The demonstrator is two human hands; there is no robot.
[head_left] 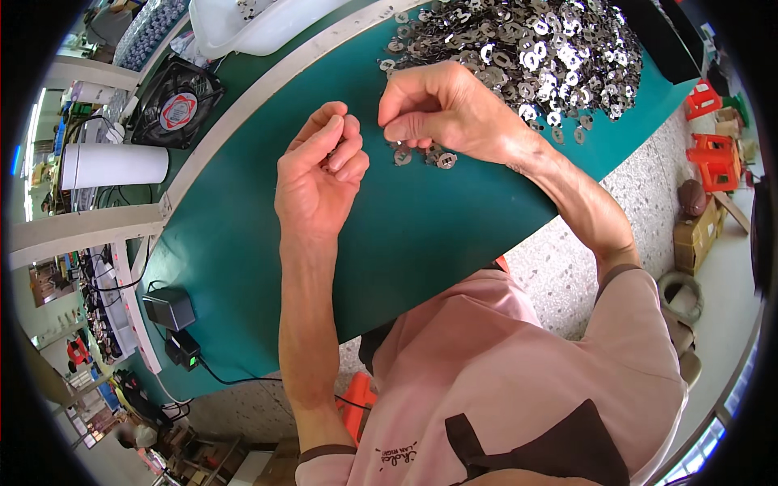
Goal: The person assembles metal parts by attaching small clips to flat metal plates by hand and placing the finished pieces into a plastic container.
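My left hand (320,174) is raised over the green tabletop (243,235) with its fingers curled in. A dark sliver shows between those fingers, too small to name. To its right, my right hand (454,109) is closed in a pinch, thumb against the forefinger. Whatever sits in that pinch is hidden. Just below the right fingertips, a few small metal clips (445,160), flat and round with cut-out centres, lie on the table. Beyond the right hand spreads a large heap of similar shiny clips (559,61).
A white rail (235,121) runs along the table's far-left side. Past it are a black fan (174,109), a white cylinder (113,166) and a white plastic tub (267,32). Black power adapters (168,308) with cables sit at the left. Red stools (713,162) stand on the floor at right.
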